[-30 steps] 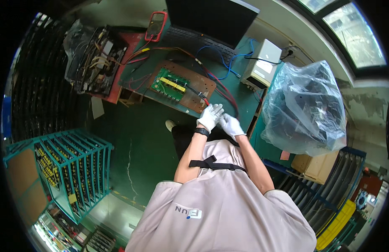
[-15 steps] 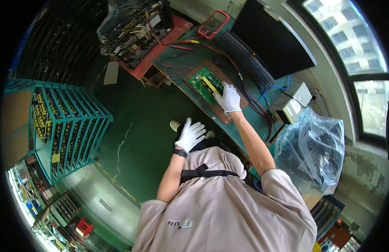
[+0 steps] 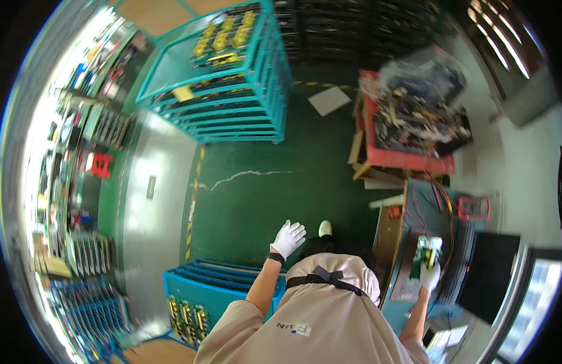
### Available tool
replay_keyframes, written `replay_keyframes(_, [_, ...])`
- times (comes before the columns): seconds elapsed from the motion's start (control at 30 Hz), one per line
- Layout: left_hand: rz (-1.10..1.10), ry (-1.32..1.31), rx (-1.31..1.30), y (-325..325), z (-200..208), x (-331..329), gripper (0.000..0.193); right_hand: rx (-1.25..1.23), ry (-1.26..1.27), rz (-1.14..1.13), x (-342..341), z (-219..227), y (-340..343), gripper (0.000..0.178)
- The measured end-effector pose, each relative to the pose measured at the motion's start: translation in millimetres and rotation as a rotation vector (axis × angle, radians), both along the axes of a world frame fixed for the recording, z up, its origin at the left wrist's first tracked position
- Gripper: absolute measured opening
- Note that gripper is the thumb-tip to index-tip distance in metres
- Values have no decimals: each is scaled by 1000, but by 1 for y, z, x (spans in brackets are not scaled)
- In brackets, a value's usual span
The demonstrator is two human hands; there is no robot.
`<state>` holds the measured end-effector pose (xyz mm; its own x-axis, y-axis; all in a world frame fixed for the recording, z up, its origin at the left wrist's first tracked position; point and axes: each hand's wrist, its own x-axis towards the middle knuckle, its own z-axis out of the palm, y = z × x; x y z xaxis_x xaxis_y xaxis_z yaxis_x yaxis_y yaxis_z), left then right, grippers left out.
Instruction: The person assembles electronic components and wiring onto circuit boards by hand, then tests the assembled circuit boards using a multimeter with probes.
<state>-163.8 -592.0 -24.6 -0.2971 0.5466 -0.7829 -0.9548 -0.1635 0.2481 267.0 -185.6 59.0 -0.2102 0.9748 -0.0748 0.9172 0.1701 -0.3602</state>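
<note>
My left hand (image 3: pixel 288 239), in a white glove, hangs in the air above the green floor with its fingers spread and nothing in them. A dark band circles that wrist. Off to the right, my white-gloved right hand (image 3: pixel 431 278) is closed at the near end of a green circuit board (image 3: pixel 429 244) that carries yellow parts. The board is over a brown board (image 3: pixel 406 285) on the workbench (image 3: pixel 419 197). My fingertips are partly hidden, and the board looks blurred and shiny.
A teal rack (image 3: pixel 266 100) of circuit boards stands ahead, and a blue rack (image 3: pixel 223 285) is close on my left. Beyond the bench, a red table (image 3: pixel 408 161) bears a heap of electronics. A red multimeter (image 3: pixel 473 208), keyboard (image 3: pixel 454 264) and monitor (image 3: pixel 490 276) line the bench's right side.
My view has swung left, so the bench is now at the lower right and the blue rack shows. My right hand has closed on the circuit board, which seems raised. My left hand stays open.
</note>
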Motion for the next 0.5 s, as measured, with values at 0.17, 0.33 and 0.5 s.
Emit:
replay_keyframes(0.17, [136,67,107,-33,-28,-12,58,161,-123,146,-66,53,18,46])
replay_keyframes(0.33, [169,100,207,-24,-10,-47,52,107,-76,415,-229,107,-11,45])
replay_keyframes(0.5, [1,529,461,-5,-24,-117,49,72,130,1034,-428,127,-63,39])
